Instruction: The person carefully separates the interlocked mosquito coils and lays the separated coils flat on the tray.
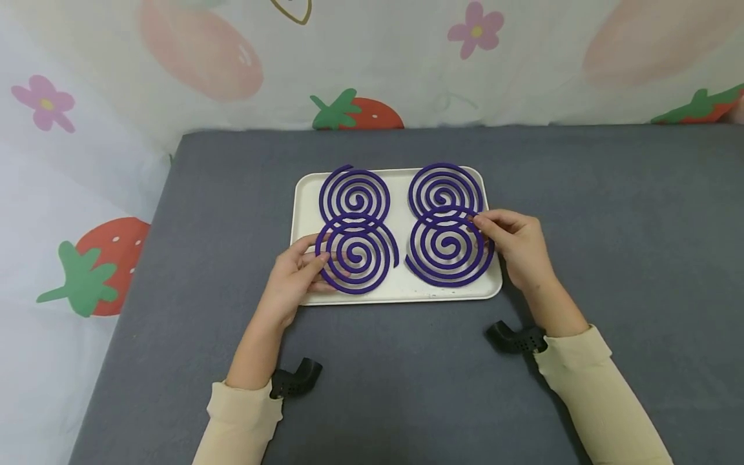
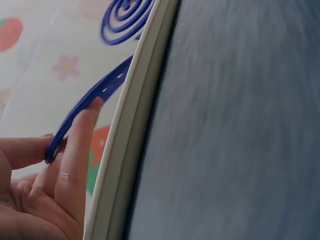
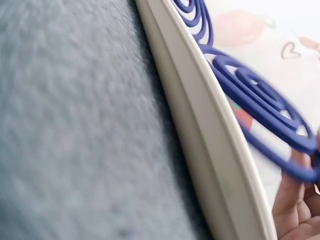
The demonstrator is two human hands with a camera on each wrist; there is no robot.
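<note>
In the head view a white tray [image 1: 401, 284] bears purple mosquito coils, two on the left and two on the right. My left hand [image 1: 293, 274] pinches the outer ring of the near left coil [image 1: 358, 258], thumb on top and fingers underneath. On the other side, my right hand [image 1: 519, 248] pinches the near right coil [image 1: 449, 244] at its upper right rim. Each held coil overlaps the far coil behind it, the far left coil [image 1: 357, 201] and the far right coil [image 1: 444, 196]. Both wrist views show the held coils tilted above the tray's rim.
The tray sits on a grey cloth-covered table [image 1: 610, 206]. Behind it hangs a white curtain [image 1: 407, 58] printed with strawberries and flowers, which continues down the left side. A black wrist mount [image 1: 298, 379] is on the left wrist, another black mount [image 1: 514, 337] on the right.
</note>
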